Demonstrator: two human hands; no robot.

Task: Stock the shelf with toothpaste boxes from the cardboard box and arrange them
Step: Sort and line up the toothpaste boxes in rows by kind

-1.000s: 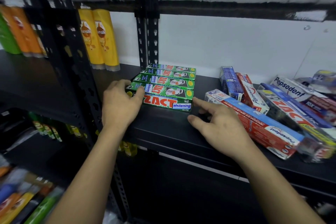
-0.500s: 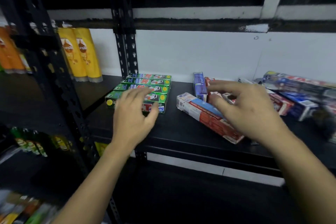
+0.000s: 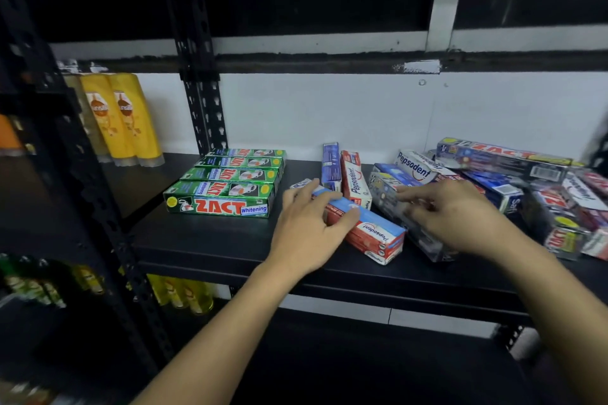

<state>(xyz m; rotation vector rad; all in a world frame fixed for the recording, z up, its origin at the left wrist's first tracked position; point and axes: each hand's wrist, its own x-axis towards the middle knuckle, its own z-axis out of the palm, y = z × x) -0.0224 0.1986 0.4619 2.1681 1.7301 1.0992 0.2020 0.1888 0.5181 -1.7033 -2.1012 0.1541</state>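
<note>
Fingers point(image 3: 304, 197) of the left hand point(image 3: 306, 237) curl round the red Pepsodent box point(image 3: 375, 237) lying askew on the shelf point(image 3: 214, 240). Whether the right hand point(image 3: 460, 223) grips the dark box point(image 3: 385, 200) is lost in blur. Dragging either risks toppling the loose heap point(image 3: 559, 207) just beside them.

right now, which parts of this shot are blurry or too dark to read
Head view: green ZACT boxes and the Pepsodent box sharp and legible; right hand and the clear pack under it motion-smeared; far-right pile soft; lower shelves nearly black; wide-angle lens bows the black uprights.
</note>
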